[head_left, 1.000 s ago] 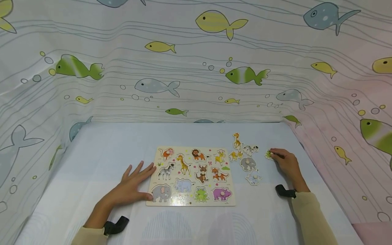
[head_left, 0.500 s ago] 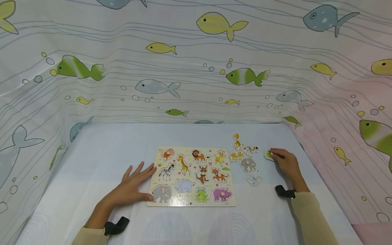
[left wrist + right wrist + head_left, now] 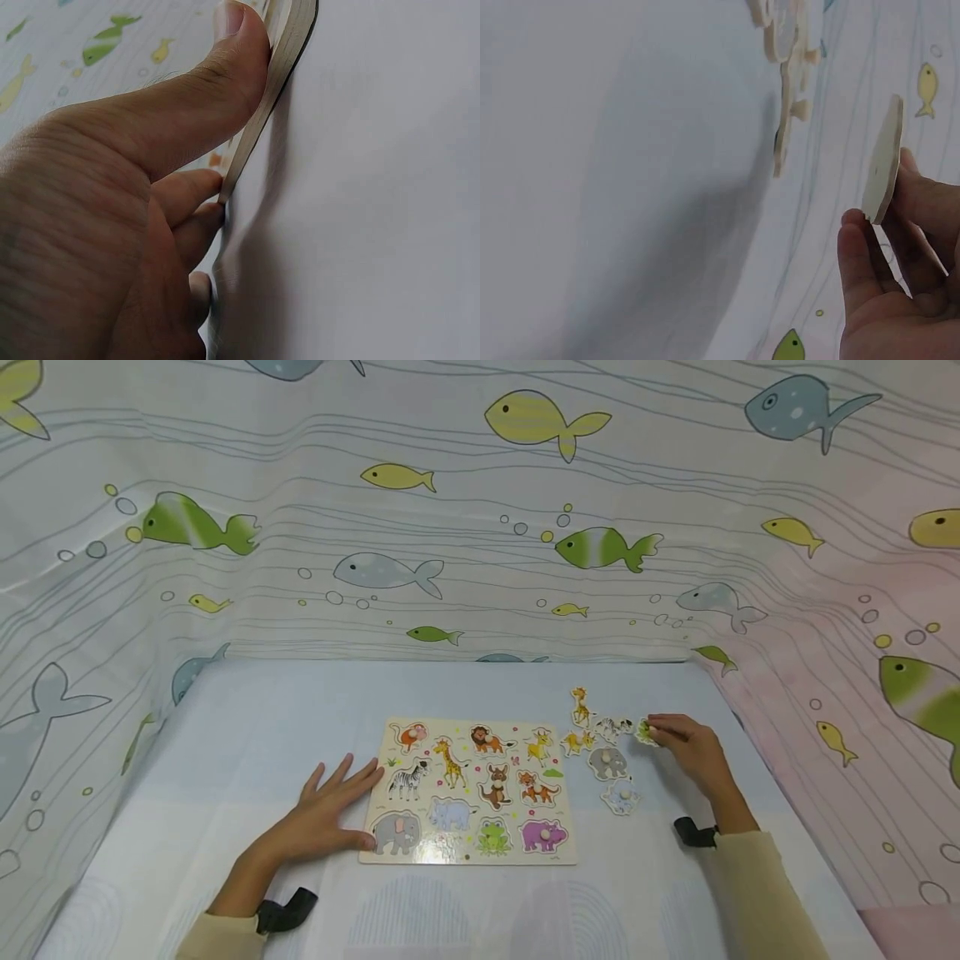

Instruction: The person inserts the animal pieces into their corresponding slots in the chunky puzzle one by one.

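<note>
My right hand pinches a green frog puzzle piece to the right of the loose animal pieces. In the right wrist view the piece is lifted off the table, its pale wooden back showing. With fingers spread, my left hand rests along the left edge of a wooden animal puzzle board. Its thumb lies against the board's edge in the left wrist view. Knobbed pieces such as the purple hippo and the lion sit in the board, and a frog picture shows on its lower part.
Right of the board lie loose pieces: a giraffe, a zebra, a small yellow animal, a grey elephant and a bluish piece. Fish-patterned cloth walls the back and sides of the table.
The right hand has raised the frog piece and moved it a little left, close to the zebra piece. The left hand and the board have stayed put.
</note>
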`<state>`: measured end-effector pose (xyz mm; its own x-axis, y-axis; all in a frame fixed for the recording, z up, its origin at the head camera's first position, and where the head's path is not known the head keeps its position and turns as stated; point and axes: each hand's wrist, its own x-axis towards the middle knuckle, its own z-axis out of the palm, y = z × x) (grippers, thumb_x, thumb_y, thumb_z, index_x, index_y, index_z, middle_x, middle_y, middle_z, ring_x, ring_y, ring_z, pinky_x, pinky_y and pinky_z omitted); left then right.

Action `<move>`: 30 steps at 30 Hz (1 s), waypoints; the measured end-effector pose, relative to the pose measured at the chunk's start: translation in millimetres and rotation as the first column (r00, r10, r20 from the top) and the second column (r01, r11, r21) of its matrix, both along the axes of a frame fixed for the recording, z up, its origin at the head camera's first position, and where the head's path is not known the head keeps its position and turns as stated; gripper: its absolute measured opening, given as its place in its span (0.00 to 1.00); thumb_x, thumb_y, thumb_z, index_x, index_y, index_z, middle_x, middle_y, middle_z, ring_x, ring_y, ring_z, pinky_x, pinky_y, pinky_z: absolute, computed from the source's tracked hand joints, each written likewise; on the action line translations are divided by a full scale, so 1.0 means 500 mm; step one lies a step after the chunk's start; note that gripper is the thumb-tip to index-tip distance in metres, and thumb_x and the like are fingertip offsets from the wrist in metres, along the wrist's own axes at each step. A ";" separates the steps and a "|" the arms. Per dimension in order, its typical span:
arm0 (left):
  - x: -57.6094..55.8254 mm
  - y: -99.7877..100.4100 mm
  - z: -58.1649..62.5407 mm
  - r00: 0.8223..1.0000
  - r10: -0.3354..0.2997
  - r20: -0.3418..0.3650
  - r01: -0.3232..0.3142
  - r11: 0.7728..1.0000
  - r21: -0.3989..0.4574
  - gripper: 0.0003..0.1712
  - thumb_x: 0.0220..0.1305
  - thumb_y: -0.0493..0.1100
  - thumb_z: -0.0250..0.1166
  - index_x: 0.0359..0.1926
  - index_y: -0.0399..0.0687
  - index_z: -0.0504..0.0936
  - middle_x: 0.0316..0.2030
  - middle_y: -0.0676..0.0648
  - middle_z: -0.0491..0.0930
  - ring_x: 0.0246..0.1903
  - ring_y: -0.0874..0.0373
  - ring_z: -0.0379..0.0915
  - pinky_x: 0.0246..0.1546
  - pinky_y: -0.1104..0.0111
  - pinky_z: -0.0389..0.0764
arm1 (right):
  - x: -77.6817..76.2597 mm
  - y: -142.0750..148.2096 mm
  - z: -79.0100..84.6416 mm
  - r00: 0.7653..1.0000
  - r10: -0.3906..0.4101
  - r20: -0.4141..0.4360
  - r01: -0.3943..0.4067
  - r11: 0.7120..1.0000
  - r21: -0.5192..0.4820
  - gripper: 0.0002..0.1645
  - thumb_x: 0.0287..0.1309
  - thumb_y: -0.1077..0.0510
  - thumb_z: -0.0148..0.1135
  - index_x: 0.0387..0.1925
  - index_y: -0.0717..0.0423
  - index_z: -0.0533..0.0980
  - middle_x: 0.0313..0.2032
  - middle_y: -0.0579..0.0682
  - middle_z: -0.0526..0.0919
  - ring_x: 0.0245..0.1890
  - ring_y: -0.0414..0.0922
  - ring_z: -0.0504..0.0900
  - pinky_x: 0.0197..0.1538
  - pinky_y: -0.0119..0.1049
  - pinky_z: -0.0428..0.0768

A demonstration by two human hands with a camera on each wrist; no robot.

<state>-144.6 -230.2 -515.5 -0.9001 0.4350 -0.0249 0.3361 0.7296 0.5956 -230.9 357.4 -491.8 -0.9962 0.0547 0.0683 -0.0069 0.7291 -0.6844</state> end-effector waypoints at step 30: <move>-0.002 -0.001 -0.002 1.000 0.003 0.019 -0.003 1.000 0.005 0.63 0.41 0.70 0.74 0.76 0.51 0.62 0.77 0.42 0.56 0.78 0.32 0.34 0.73 0.37 0.26 | 0.147 -0.281 0.064 0.924 0.355 -0.143 -0.367 0.928 -0.067 0.12 0.62 0.55 0.67 0.47 0.45 0.86 0.51 0.41 0.86 0.59 0.46 0.80 0.59 0.41 0.82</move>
<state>-145.7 -230.4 -516.3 -0.9008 0.4324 -0.0401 0.3223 0.7276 0.6056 -157.3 216.8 -459.7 -0.9330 -0.2954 0.2058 -0.3482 0.5956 -0.7239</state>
